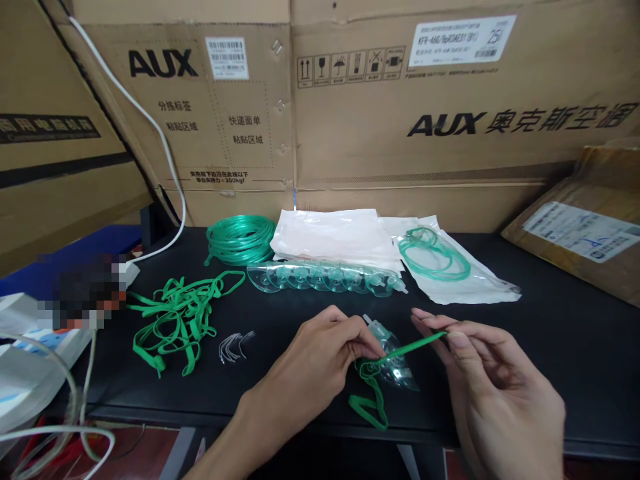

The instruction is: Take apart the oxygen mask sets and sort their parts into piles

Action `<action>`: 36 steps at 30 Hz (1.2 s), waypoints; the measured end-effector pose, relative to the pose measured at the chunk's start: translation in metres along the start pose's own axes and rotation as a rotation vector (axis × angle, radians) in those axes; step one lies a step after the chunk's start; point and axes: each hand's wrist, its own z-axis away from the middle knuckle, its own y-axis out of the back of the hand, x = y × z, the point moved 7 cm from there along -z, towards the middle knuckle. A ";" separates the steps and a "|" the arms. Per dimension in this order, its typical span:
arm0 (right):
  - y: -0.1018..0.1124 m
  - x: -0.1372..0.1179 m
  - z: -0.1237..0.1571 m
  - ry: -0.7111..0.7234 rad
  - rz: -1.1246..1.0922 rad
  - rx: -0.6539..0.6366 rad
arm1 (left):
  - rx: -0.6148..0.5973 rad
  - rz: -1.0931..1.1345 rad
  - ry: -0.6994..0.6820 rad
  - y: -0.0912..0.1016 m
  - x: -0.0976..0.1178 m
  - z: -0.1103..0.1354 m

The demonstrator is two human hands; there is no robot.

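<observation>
A green elastic strap [415,345] is stretched between my two hands, with a loop of it hanging over the table's front edge. My left hand [333,347] pinches it near a clear green oxygen mask [400,373] lying on the table. Between thumb and fingers, my right hand [485,360] grips the strap's other part. Part of the mask is hidden behind the strap and my left fingers. Left of my hands lie a tangle of green straps [185,313] and several thin metal strips [234,347].
Behind my hands stands a row of nested clear masks [325,277]. Farther back are coiled green tubing [243,239], white packets [330,233] and a bagged tube [440,260]. Cardboard boxes [350,147] wall the back; a taped carton [580,220] sits right. White cables [173,160] run at left.
</observation>
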 end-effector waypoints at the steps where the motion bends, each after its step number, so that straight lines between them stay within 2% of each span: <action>1: 0.000 0.001 0.000 -0.002 0.013 -0.016 | -0.005 0.006 0.002 0.000 0.001 0.000; 5: -0.009 -0.007 0.001 0.050 0.116 -0.143 | 0.010 -0.033 0.032 0.001 0.003 0.001; 8: -0.025 -0.024 0.006 0.143 0.169 -0.246 | 0.025 -0.059 0.068 -0.003 0.001 0.002; 12: -0.047 -0.043 0.017 0.232 0.139 -0.397 | 0.042 -0.105 0.035 -0.009 0.002 0.002; 14: -0.046 -0.041 0.015 0.194 0.088 -0.376 | 0.081 -0.135 0.033 -0.007 0.003 0.002; 17: -0.032 -0.022 0.006 0.029 0.036 -0.219 | 0.171 -0.151 0.021 0.000 0.006 0.002; 19: -0.028 -0.009 0.003 -0.076 0.041 -0.189 | 0.214 -0.108 -0.032 0.003 0.010 0.002; 22: -0.040 0.000 0.007 -0.170 0.012 -0.345 | 0.259 0.076 -0.043 0.001 0.008 0.002; 24: -0.051 0.000 0.013 -0.212 -0.054 -0.463 | 0.290 0.221 0.037 -0.002 -0.001 0.003; 26: -0.057 0.000 0.016 -0.243 -0.119 -0.505 | 0.322 0.355 0.130 -0.005 -0.012 0.003; 28: -0.057 0.001 0.016 -0.238 -0.123 -0.493 | 0.344 0.470 0.206 -0.008 -0.022 0.003; 32: -0.045 0.000 0.009 -0.073 -0.014 -0.398 | 0.288 0.549 0.309 -0.012 -0.035 0.000; 34: -0.042 -0.002 0.007 -0.015 0.021 -0.376 | 0.270 0.458 0.315 -0.008 -0.034 -0.001; 36: -0.042 -0.003 0.008 -0.005 0.013 -0.376 | 0.275 0.260 0.254 0.002 -0.026 -0.002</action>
